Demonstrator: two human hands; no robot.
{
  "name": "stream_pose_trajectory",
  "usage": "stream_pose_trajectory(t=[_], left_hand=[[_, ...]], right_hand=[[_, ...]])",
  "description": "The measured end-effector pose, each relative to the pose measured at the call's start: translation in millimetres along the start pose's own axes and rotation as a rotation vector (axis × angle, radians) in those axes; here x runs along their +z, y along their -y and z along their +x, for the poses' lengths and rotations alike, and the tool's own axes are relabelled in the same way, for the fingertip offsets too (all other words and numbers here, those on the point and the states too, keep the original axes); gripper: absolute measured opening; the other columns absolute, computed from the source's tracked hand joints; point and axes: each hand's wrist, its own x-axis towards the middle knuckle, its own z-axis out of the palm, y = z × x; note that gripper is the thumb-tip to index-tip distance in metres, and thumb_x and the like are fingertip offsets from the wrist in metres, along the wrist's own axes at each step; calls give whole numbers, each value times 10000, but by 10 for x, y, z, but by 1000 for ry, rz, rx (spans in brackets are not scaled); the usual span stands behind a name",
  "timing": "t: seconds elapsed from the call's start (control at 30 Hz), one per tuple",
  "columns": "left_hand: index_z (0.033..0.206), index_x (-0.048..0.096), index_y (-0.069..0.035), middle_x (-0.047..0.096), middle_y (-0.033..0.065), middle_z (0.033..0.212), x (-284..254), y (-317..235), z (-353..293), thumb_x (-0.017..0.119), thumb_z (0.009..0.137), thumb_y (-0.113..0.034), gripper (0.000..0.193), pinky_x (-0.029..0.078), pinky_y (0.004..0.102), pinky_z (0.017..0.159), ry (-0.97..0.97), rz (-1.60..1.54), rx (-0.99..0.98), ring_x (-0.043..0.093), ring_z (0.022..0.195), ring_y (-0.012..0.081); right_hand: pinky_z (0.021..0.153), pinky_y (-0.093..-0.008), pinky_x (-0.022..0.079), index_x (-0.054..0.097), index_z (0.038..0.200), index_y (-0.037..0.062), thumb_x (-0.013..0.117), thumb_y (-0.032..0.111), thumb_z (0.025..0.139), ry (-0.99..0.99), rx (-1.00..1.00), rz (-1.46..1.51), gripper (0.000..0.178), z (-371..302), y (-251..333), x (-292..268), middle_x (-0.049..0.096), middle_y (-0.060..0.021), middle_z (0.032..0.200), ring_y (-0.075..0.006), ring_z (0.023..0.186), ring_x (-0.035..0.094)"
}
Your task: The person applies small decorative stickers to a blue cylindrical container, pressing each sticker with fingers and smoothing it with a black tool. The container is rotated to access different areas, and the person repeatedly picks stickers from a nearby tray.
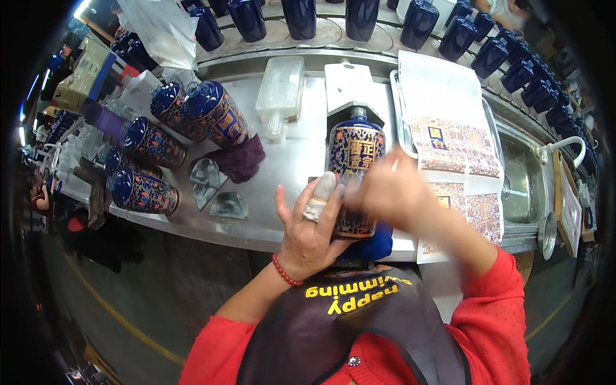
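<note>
A dark blue bottle [359, 138] wrapped in a colourful floral pattern lies in front of me, neck pointing away, with a gold-framed panel on its upper side. My left hand [311, 224] grips its lower left side, the thumb near the base. One finger wears a pale grey cover, and the little finger stands away. Over the bottle's right side is my right hand [394, 192], closed-looking but smeared by motion; anything in its fingers cannot be made out. Beside it, printed floral sheets [459, 154] lie on a white-lined tray.
Several patterned bottles [147, 189] stand to the left, near a purple cloth [240, 160] and dark-patterned scrapers or pads [208, 183]. A clear rectangular bottle [280, 90] lies behind. Plain blue bottles [362, 19] line a conveyor at the back. On the right are a sink [523, 183] and white tap [571, 147].
</note>
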Motion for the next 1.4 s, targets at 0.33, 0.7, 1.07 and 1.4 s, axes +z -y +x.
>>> stream_pose_trajectory(t=[0.33,0.7,1.07,1.4], left_hand=[[1540,422,2,561,188,1463,23,38,-21,803,807,-504,968,100,745,1132,-6,29,5,492,1342,387],[1553,364,33,557,239,1425,27,63,-18,747,896,-445,898,41,678,1180,45,28,-18,484,1334,419],[1563,349,37,545,191,1457,43,77,-32,785,837,-501,1003,47,689,1171,74,77,-28,458,1349,402],[1567,320,46,538,212,1461,35,33,-9,795,846,-494,1018,51,661,1189,85,141,4,477,1333,405]], right_hand=[[749,-382,475,690,947,112,760,132,805,306,-88,526,159,-76,135,-116,551,-35,786,-209,720,590],[805,-395,521,728,990,77,759,67,854,-80,678,874,139,-119,-65,-6,702,-52,913,-219,856,677],[667,-375,406,675,884,118,724,101,786,-391,250,-139,111,-79,-210,45,559,-30,741,-228,642,568],[721,-354,468,724,1020,107,748,22,787,-284,146,-75,250,-50,-169,0,587,-24,800,-198,683,615]])
